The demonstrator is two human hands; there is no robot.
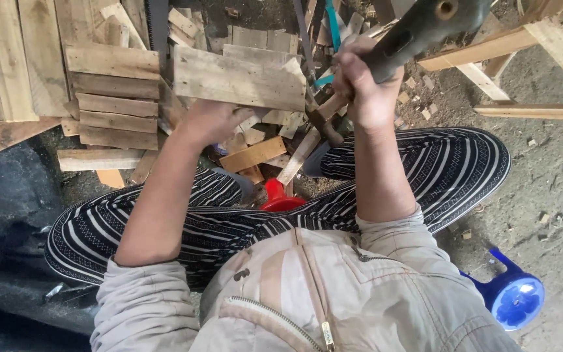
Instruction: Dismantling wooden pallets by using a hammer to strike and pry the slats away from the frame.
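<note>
My right hand (365, 91) grips the wooden handle of a hammer (324, 117) whose dark head sits low by a short wood slat. A dark tool body (425, 26) crosses just above that hand, close to the camera. My left hand (213, 120) rests on the underside edge of a weathered plank (239, 78) and steadies it. Short offcuts (252, 153) lie between my knees. I sit with striped trousers and a beige jacket.
A stack of grey slats (115, 98) lies to the left, with long boards (8, 58) beyond. A wooden frame (529, 39) stands at the right. A red object (280, 195) sits between my legs, a blue plastic item (513, 296) at lower right.
</note>
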